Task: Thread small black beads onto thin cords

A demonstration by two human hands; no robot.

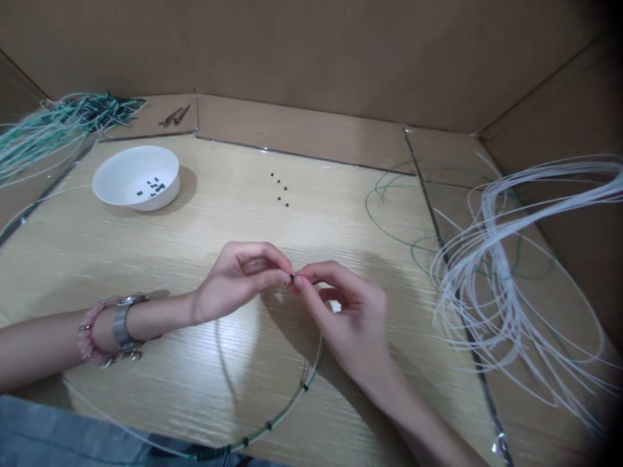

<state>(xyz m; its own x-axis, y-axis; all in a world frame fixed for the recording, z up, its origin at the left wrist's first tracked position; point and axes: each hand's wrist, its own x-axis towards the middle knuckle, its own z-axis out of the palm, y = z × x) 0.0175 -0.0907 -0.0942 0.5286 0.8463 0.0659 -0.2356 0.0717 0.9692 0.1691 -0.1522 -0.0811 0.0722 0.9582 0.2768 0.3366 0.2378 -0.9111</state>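
My left hand (pixel 243 275) and my right hand (pixel 343 311) meet over the middle of the table, fingertips almost touching. Between them is a small black bead (pixel 293 277), pinched by the left thumb and forefinger. The right thumb and forefinger are pressed together right beside it, apparently on the end of a thin cord. From under the right hand a pale cord (pixel 287 410) curves down to the table's front edge, with several black beads spaced along it and a dark green wrapped stretch near the bottom.
A white bowl (pixel 109 185) with several black beads stands at the back left. Several loose beads (pixel 279 198) lie beyond my hands. White cords (pixel 501 272) and thin green strands fill the right side. Green-white bundles (pixel 92 113) and metal pointed pieces (pixel 175 117) lie back left. Cardboard walls (pixel 311 58) enclose the table.
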